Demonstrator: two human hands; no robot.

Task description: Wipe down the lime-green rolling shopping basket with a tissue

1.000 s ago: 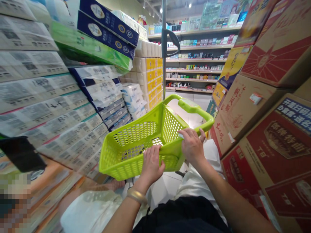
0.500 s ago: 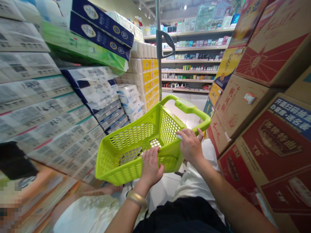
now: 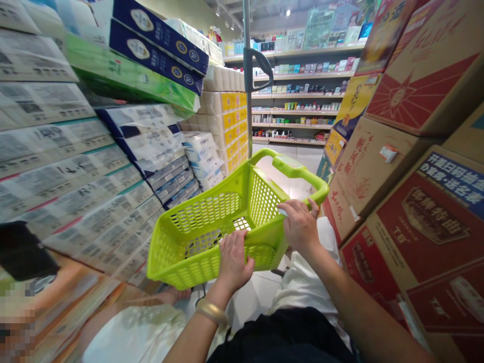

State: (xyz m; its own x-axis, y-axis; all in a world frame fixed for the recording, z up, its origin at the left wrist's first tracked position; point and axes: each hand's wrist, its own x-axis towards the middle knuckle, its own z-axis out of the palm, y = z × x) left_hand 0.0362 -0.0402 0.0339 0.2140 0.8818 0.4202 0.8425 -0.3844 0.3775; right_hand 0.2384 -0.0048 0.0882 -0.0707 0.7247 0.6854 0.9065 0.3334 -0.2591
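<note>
Head view, green basket (image 3: 264,241): right before the person, hemmed in by stacks; looks like moulded plastic, so probably light, fairly stiff and a touch slippery, hardly fragile.
Left hand (image 3: 234,257): fingers hooked over the basket's near rim, thumb outside.
Right hand (image 3: 301,224): fingers curled over that same rim, nearer the handle end.
Green handle (image 3: 291,168): at the basket's far right; likely the firmest hold, I'd say.
Grey pole (image 3: 249,121): upright behind the basket; whether joined, I can't tell.
Cartons (image 3: 363,166): crowding the basket's right.
Paper packs (image 3: 60,136): piled along its left.
Shelves (image 3: 302,76): well beyond it.
</note>
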